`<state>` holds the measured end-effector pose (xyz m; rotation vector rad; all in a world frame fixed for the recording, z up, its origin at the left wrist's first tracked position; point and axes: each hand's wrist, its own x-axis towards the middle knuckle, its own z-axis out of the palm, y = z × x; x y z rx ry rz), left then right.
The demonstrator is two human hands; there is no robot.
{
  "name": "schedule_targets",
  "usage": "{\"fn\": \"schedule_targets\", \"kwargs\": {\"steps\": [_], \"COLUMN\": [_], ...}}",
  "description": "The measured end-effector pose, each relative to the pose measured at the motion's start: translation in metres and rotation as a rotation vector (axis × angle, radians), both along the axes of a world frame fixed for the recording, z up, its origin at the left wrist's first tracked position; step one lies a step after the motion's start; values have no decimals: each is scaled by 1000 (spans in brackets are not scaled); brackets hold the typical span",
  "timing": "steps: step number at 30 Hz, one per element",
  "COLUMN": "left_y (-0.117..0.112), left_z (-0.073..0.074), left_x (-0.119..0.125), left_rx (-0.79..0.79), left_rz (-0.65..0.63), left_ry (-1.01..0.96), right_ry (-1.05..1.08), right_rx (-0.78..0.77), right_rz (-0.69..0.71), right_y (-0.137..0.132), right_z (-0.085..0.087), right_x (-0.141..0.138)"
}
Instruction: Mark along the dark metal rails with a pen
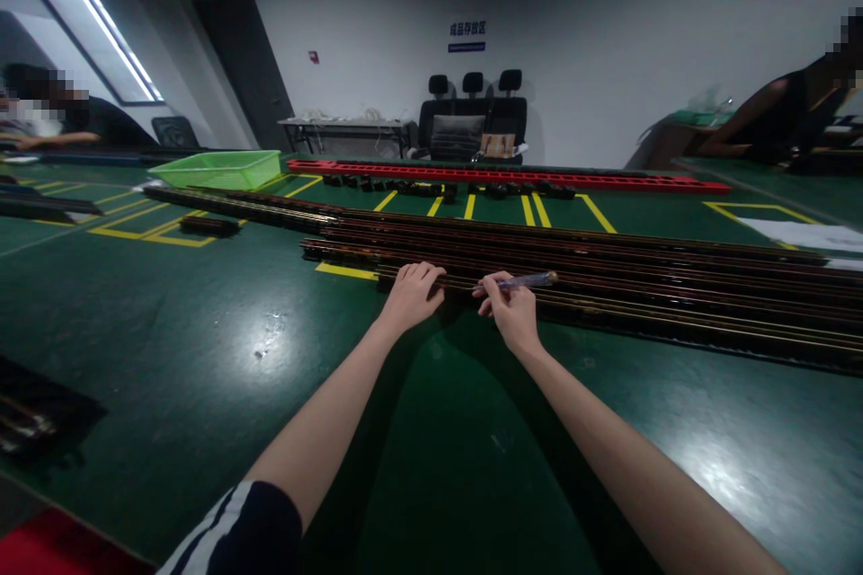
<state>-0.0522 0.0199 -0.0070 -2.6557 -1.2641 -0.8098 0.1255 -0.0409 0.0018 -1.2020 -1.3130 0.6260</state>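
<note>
Long dark strips [647, 292] with shiny reddish-brown edges lie side by side across the green table. My left hand [409, 298] rests at the left end of the nearest strip, its fingers bent over the top and its thumb toward the front edge. A short way to the right, my right hand [513, 313] pinches a clear pen [529, 280] with a gold-coloured end. The pen slants, its left end low by the strips; its tip is too small to make out.
Behind the strips stand a light green tray [222, 171] and a long red slotted rail [539, 177], with several small black parts [404, 187] before it. A short dark bundle [208, 225] lies left. More dark strips [40, 413] sit near left. People work at both sides.
</note>
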Motion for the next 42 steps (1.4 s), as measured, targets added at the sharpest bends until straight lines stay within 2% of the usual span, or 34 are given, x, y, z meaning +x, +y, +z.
{"fn": "schedule_targets", "kwargs": {"steps": [42], "left_y": [-1], "left_z": [3], "left_x": [0], "left_rx": [-36], "left_rz": [-1], "left_ry": [-4], "right_ry": [-7], "right_rx": [0], "right_rz": [-6], "right_y": [0], "right_z": [0], "right_x": [-1]}}
